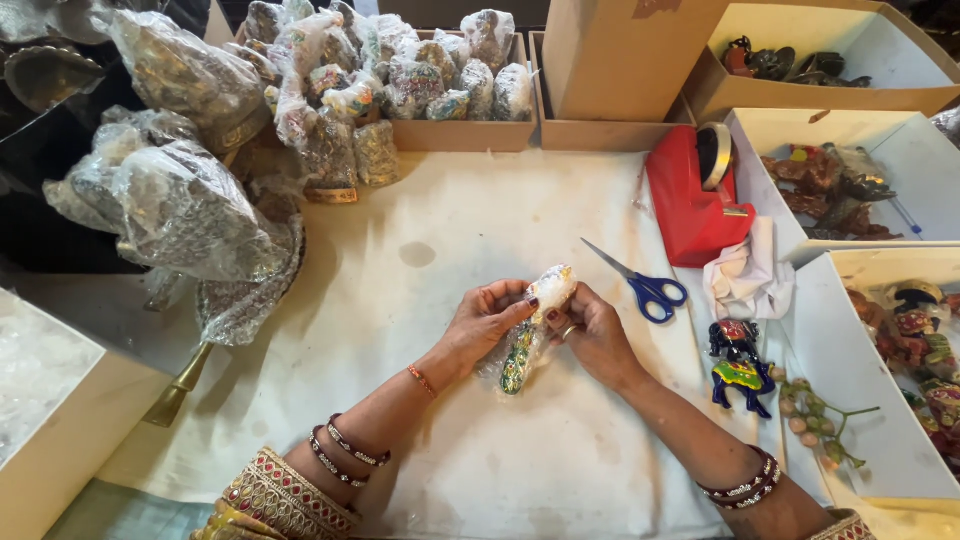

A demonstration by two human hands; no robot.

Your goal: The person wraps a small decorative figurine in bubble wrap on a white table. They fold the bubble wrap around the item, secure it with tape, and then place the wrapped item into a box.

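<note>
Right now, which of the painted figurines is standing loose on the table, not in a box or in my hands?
The blue elephant figurine, standing on the white table cover right of your right hand. The others lie in the white boxes or sit plastic-wrapped; you hold one wrapped figurine.

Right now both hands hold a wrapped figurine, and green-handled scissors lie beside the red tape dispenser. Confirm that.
Wrong on one point: the scissors have blue handles, as the head view shows. Both the left hand and right hand do hold the wrapped figurine, beside the red tape dispenser.

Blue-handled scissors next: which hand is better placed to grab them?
Probably the right hand. The blue-handled scissors lie just beyond it on the white table cover. The left hand sits farther away and grips the plastic-wrapped painted figurine along its middle.
</note>
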